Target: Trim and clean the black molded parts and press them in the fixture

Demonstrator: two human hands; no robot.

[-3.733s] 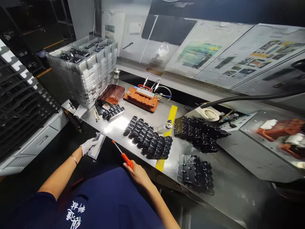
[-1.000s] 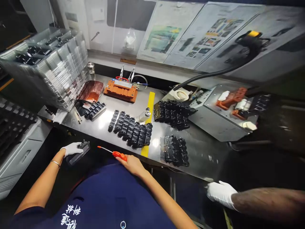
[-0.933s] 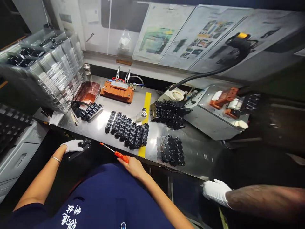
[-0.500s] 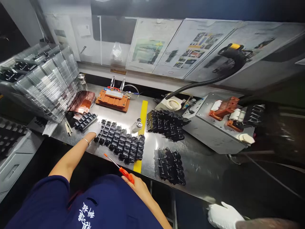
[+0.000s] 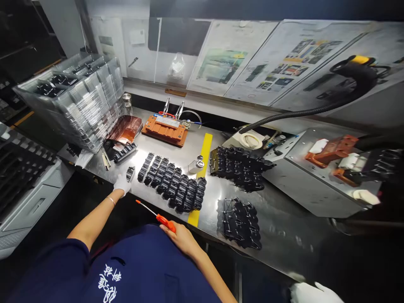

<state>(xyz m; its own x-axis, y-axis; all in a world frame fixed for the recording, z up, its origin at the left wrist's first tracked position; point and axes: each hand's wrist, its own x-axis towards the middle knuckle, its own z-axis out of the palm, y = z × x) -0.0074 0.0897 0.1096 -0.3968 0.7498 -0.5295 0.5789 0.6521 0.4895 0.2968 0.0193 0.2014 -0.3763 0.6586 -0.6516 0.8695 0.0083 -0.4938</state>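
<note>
My left hand [image 5: 121, 184], in a white glove, is closed around one end of a short black ribbed plastic part [image 5: 130, 173] near the table's front edge; its fingertips are partly hidden. Bare, my right hand [image 5: 182, 237] grips a screwdriver [image 5: 166, 222] by its orange-red handle, the tip pointing left over the table edge. Between and beyond the hands lie several rows of black ribbed parts [image 5: 173, 181], set side by side. Another such row [image 5: 125, 152] sits beyond my left hand, by a copper-coloured tray [image 5: 129, 130].
Clear plastic trays [image 5: 82, 113] are stacked at left. An orange fixture [image 5: 166, 129] stands at the back, a small metal-topped bottle [image 5: 196, 166] before it. More black parts [image 5: 240, 168] lie right of the yellow tape [image 5: 206, 147]. A grey machine [image 5: 303, 168] and another person's gloved hand [image 5: 315, 293] are at right.
My left hand has drawn back toward the table edge, away from the rows, and a short black part now shows at its fingers. My right hand keeps the screwdriver. The view has shifted left.
</note>
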